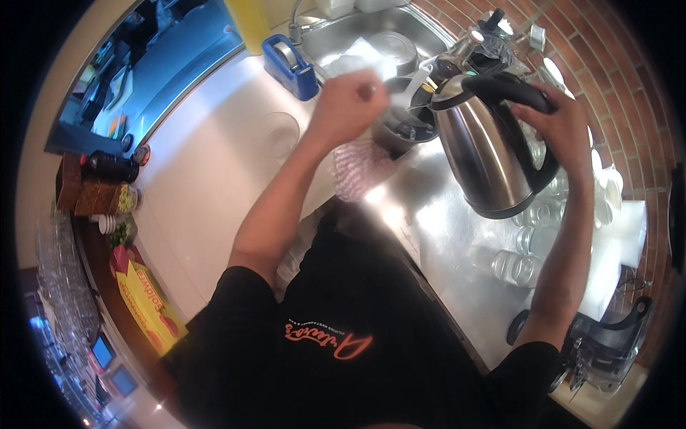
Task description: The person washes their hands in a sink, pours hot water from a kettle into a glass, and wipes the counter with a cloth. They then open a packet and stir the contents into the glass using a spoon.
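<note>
My right hand point(561, 123) is wrapped round the black handle of a stainless steel electric kettle point(480, 154). The kettle is raised above the metal worktop, its spout toward a metal pot point(386, 136) that holds a white-handled utensil point(416, 87) and other items too small to tell. Beside the pot, my left hand point(349, 107) is closed with the fingers curled in, and what it holds, if anything, is hidden. A pink and white checked cloth point(357, 170) lies just below that hand, against the pot. A blue tape dispenser point(291, 68) stands on the counter left of it.
Behind the pot is a steel sink point(325, 36) with dishes in it. Several glass jars point(516, 268) line the metal worktop point(457, 247) on the right, before a brick wall point(614, 93). A yellow box point(146, 300) lies at the counter's left edge.
</note>
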A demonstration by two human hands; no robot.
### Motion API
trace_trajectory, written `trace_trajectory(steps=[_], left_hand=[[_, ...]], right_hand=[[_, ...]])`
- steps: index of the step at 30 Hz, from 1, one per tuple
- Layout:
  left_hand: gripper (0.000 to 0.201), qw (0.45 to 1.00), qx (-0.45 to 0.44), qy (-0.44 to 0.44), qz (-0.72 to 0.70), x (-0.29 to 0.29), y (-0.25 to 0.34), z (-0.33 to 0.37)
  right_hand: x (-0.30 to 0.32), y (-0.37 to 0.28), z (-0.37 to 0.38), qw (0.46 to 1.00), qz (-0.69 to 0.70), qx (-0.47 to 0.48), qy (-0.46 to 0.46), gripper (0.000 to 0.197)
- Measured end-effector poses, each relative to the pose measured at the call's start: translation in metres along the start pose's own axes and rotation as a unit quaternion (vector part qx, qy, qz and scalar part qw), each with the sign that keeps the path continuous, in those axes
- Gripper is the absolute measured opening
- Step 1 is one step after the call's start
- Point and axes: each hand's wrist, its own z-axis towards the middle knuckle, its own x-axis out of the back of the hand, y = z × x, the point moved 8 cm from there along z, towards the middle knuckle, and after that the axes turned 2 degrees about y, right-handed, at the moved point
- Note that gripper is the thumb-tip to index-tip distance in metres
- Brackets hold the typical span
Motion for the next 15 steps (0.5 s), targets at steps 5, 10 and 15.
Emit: trace_trajectory(steps=[5,10,15], left_hand=[[0.008,0.992,-0.005,0.082,-0.091,0.107,0.059,-0.046],[0.01,0.98,-0.052,0.192,0.012,0.182,0.107,-0.081],[0.016,0.978,0.048,0.18,0.099,0.241,0.023,-0.104]], right_hand=[[0.003,0.055,-0.045,0.977,0.18,-0.036,0.106,0.045],[0.025,0.099,-0.102,0.931,0.278,-0.069,0.225,0.046],[0.053,0.089,-0.16,0.905,0.257,0.009,0.339,0.04]])
